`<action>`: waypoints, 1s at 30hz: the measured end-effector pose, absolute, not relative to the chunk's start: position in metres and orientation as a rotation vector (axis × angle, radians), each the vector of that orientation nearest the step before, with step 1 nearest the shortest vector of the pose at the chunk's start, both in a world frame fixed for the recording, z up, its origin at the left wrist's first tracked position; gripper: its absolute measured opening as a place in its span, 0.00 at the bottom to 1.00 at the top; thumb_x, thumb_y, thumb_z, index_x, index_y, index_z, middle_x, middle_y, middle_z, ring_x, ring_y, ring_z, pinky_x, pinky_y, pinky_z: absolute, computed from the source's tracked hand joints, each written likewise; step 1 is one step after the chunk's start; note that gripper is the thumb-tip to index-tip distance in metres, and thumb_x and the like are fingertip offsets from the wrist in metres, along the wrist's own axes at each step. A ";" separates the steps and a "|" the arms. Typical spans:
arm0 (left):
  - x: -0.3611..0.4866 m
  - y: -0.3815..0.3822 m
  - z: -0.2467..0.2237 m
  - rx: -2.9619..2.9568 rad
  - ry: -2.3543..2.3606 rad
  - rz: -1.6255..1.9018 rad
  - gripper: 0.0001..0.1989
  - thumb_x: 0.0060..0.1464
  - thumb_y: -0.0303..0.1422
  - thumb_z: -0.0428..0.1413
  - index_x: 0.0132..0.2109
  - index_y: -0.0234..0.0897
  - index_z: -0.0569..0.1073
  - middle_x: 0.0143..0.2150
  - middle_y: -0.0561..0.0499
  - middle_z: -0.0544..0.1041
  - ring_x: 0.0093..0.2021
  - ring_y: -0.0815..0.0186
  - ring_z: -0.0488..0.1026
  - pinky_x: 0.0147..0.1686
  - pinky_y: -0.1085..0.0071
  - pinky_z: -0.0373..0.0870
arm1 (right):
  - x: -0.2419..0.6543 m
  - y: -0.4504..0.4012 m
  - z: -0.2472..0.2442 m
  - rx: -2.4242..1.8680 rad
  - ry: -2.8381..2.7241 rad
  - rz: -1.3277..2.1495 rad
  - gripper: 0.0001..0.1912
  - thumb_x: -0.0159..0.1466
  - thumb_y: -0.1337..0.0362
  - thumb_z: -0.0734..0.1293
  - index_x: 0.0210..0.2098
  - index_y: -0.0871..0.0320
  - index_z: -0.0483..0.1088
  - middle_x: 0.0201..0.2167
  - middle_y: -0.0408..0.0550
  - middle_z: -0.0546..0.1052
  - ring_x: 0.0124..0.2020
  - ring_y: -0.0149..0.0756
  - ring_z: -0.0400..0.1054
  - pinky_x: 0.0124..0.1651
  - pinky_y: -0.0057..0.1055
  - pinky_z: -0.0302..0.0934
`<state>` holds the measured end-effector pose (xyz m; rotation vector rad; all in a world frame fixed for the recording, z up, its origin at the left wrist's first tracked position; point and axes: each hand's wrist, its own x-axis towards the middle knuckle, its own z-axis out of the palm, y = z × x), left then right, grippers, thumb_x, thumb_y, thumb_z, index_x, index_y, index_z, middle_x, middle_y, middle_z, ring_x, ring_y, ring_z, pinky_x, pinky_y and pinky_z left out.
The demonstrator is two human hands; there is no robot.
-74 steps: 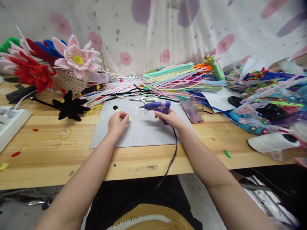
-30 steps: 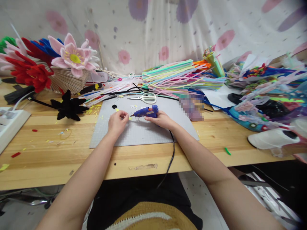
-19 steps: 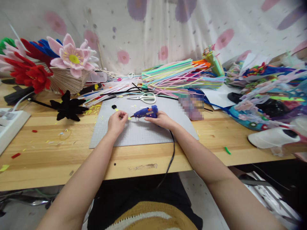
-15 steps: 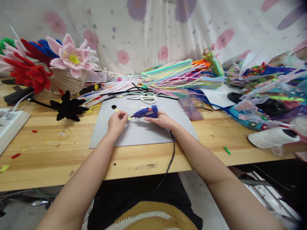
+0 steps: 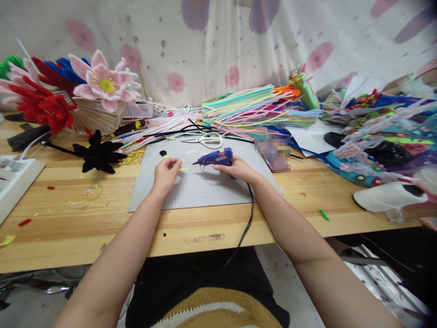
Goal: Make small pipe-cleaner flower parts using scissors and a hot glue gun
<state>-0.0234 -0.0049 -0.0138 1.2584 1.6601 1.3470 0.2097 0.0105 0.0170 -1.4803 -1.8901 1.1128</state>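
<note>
A blue hot glue gun point(image 5: 215, 157) is gripped in my right hand point(image 5: 239, 168), its nozzle pointing left above the grey cutting mat point(image 5: 205, 191). From the grip a black cord runs down over the table edge. My left hand point(image 5: 166, 173) is closed in a pinch at the left of the mat; what its fingertips hold is too small to make out. A small yellow piece point(image 5: 184, 169) shows just right of those fingertips. Behind the left hand lies a small round black piece point(image 5: 163, 153). White-handled scissors point(image 5: 209, 140) lie at the mat's back edge.
A black fuzzy flower point(image 5: 99, 152) lies left of the mat, near pink and red flowers point(image 5: 105, 84). Bundled pipe cleaners point(image 5: 252, 107) line the back. A phone point(image 5: 276, 159) is at the mat's right, a power strip point(image 5: 18, 182) at far left, a white cylindrical object point(image 5: 387, 196) at right.
The glue gun in my right hand has moved right and slightly up, away from my left fingertips. My left hand has stayed almost in place, still pinched.
</note>
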 end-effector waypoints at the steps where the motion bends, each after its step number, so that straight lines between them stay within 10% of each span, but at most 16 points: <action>1: -0.024 -0.005 -0.014 1.256 1.662 1.354 0.08 0.43 0.36 0.55 0.29 0.35 0.71 0.26 0.52 0.73 0.28 0.69 0.68 0.32 0.72 0.64 | 0.216 0.012 0.019 -1.493 -1.846 1.105 0.22 0.50 0.46 0.67 0.28 0.62 0.72 0.18 0.44 0.70 0.20 0.27 0.60 0.24 0.26 0.55; 8: -0.029 -0.004 -0.020 1.366 1.711 1.408 0.11 0.45 0.39 0.55 0.32 0.35 0.72 0.29 0.51 0.74 0.30 0.69 0.69 0.34 0.72 0.64 | 0.263 0.033 0.007 -1.710 -1.403 0.751 0.26 0.51 0.43 0.64 0.29 0.62 0.72 0.19 0.47 0.71 0.19 0.29 0.62 0.24 0.27 0.57; 16: -0.032 -0.005 -0.019 1.366 1.735 1.452 0.11 0.45 0.40 0.54 0.32 0.36 0.72 0.29 0.51 0.74 0.31 0.68 0.70 0.35 0.72 0.64 | 0.265 0.041 -0.005 -1.945 -1.595 0.495 0.28 0.52 0.45 0.65 0.40 0.63 0.71 0.38 0.59 0.76 0.42 0.45 0.70 0.44 0.37 0.61; 24: -0.041 -0.005 -0.018 1.407 1.854 1.455 0.12 0.47 0.41 0.53 0.34 0.36 0.73 0.30 0.51 0.74 0.30 0.68 0.69 0.34 0.72 0.63 | 0.288 0.020 0.033 -2.213 -2.041 0.231 0.23 0.42 0.45 0.71 0.26 0.58 0.70 0.26 0.53 0.73 0.29 0.42 0.67 0.31 0.35 0.58; 30: -0.042 -0.007 -0.013 1.454 1.905 1.415 0.12 0.48 0.40 0.52 0.35 0.37 0.73 0.30 0.52 0.74 0.28 0.69 0.67 0.30 0.73 0.61 | 0.232 0.007 0.041 -1.700 -2.305 0.690 0.11 0.52 0.56 0.68 0.23 0.56 0.68 0.23 0.45 0.73 0.25 0.32 0.63 0.29 0.29 0.53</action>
